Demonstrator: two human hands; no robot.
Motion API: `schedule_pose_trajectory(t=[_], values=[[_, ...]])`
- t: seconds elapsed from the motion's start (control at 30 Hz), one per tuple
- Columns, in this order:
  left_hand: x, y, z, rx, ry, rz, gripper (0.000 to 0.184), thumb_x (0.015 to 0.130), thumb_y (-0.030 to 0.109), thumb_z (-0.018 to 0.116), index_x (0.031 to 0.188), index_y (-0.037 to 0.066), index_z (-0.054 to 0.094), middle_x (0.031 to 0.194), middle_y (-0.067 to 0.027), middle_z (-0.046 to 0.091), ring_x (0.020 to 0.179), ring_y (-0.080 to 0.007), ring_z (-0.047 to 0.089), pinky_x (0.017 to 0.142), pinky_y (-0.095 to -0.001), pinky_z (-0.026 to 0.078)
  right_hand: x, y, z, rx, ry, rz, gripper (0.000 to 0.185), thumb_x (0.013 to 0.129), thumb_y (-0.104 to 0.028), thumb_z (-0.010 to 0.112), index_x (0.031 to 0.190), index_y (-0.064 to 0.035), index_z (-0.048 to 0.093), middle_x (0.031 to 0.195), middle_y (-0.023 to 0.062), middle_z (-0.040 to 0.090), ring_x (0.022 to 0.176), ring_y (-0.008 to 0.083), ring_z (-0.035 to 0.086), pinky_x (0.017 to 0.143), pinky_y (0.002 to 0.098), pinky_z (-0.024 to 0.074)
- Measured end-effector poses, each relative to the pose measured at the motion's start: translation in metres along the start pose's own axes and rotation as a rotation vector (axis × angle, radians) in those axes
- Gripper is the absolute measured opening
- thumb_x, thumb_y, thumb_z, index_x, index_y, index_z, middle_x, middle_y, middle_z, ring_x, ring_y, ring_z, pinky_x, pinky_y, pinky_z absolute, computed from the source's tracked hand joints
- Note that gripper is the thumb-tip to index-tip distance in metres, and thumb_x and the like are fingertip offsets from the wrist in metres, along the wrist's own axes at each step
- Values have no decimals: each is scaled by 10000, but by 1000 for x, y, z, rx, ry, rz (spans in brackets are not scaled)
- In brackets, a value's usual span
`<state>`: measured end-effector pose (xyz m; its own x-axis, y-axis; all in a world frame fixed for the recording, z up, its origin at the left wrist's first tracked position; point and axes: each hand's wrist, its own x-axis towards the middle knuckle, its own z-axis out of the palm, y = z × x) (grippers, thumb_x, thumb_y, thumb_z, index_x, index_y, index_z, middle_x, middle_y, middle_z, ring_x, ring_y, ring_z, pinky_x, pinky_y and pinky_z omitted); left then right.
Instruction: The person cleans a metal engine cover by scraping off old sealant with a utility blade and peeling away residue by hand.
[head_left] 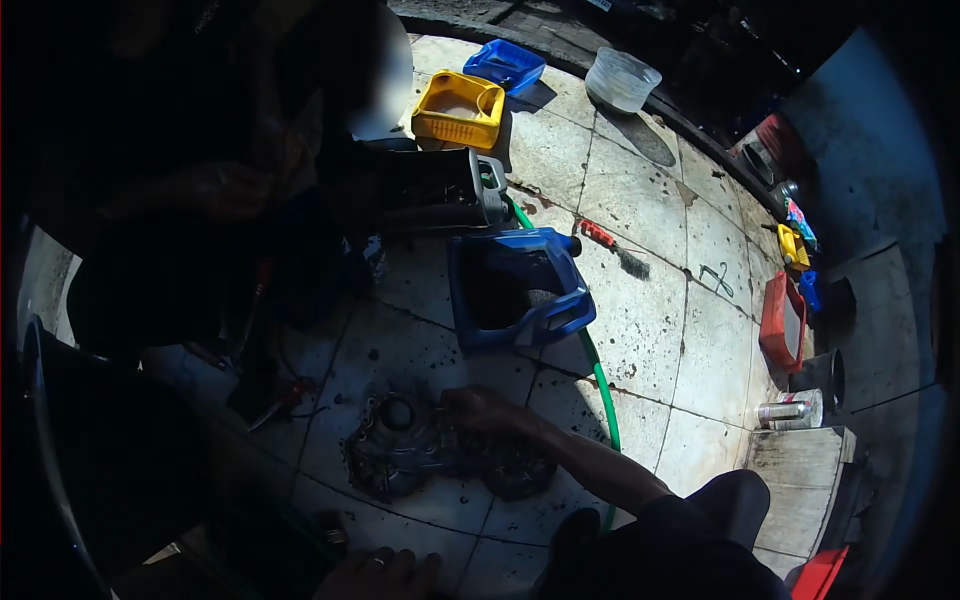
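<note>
So right at the bottom edge of the frame there's the left hand [382, 574], one ring [378, 563] on it, fingers bent and knuckles up. The palm's hidden, so can't tell if it's holding anything. The right hand [478, 410] reaches in from the lower right, fingers curled in at the top edge of a metal casing [430, 465]. It's pretty dark there, so I can't tell if that's a real grip or just contact.

The casing, just the one, lies on the tiled floor [640, 335] in the lower middle: dull grey, grimy looking, irregular outline, with one big round opening at its upper left. Left of it is a tool [285, 402] with reddish handles, too shadowy to identify.

Just past the casing sits one big blue cut-open container [465, 325], with one green hose [608, 400] running by on its right. Beyond that, one red-handled brush [613, 247] right of center and one dark grey container [490, 205] on its side. In the upper left, another person's hand [235, 190], mostly lost in shadow. Farthest, along the top: one yellow tub [460, 130], one smaller blue tub [505, 68], one clear tub [622, 80].
</note>
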<state>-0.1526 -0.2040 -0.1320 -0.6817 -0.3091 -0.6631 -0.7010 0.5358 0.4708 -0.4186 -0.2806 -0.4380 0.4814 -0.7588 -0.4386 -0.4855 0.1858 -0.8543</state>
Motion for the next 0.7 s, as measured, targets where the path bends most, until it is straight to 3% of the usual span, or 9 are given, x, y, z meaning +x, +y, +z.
schedule_pose_trajectory(t=[0.03,0.1,0.13,0.23,0.3,0.37,0.43,0.53,0.7], values=[[3,-4,3,-2,1,-14,543,899,268,647,1381,60,507,1238,-144,592,1181,-311,576,1017,-477,399,3,14,8,-95,118,-66,328,922,-331,670,1059,-33,673,949,154,680,880,272,678,760,422,525],[6,-13,13,11,279,176,356,916,222,664,1214,32,619,979,-145,659,884,-301,667,802,-434,510,8,30,19,-174,194,-160,322,916,-335,674,1051,-43,681,983,159,667,915,305,673,785,438,524],[18,-26,14,65,20,207,532,952,368,584,1372,55,490,1140,-154,625,939,-323,680,902,-457,499,10,32,19,-234,244,-209,319,903,-336,682,1049,-52,687,1007,159,647,936,331,657,796,452,522],[36,-46,21,70,-58,166,546,981,360,554,1409,36,455,1204,-170,610,1027,-332,663,955,-463,487,19,31,18,-425,301,-259,300,861,-308,712,1032,-62,697,1006,139,601,943,357,622,801,461,517],[47,-58,13,-9,-96,165,415,943,280,600,1271,28,573,1148,-200,641,1051,-366,665,907,-497,525,17,23,18,-421,416,-373,273,822,-255,729,1007,-57,691,998,139,603,945,357,611,796,454,512],[69,-86,-8,-55,-300,118,515,976,345,572,1396,55,500,1249,-174,613,1125,-353,630,966,-454,492,14,22,20,-426,465,-400,244,797,-206,731,980,-52,684,982,141,598,935,352,606,782,457,504],[100,-123,-32,-39,-408,-34,407,961,343,592,1212,28,646,1138,-172,688,1061,-335,664,911,-466,505,8,16,27,-570,467,-421,198,798,-170,713,954,-54,680,960,135,596,918,346,603,776,465,496],[184,-211,-17,-22,-216,-266,322,886,268,642,1056,3,710,1047,-188,707,997,-312,680,857,-452,521,1,20,34,-557,487,-424,199,801,-126,698,978,-35,709,965,149,588,942,347,598,811,451,476],[232,-260,42,16,372,-97,404,859,287,678,1185,50,659,1107,-183,695,1036,-347,670,893,-458,523,-4,7,42,-566,537,-367,164,808,-131,696,931,-33,742,942,151,599,909,350,593,800,443,469]])
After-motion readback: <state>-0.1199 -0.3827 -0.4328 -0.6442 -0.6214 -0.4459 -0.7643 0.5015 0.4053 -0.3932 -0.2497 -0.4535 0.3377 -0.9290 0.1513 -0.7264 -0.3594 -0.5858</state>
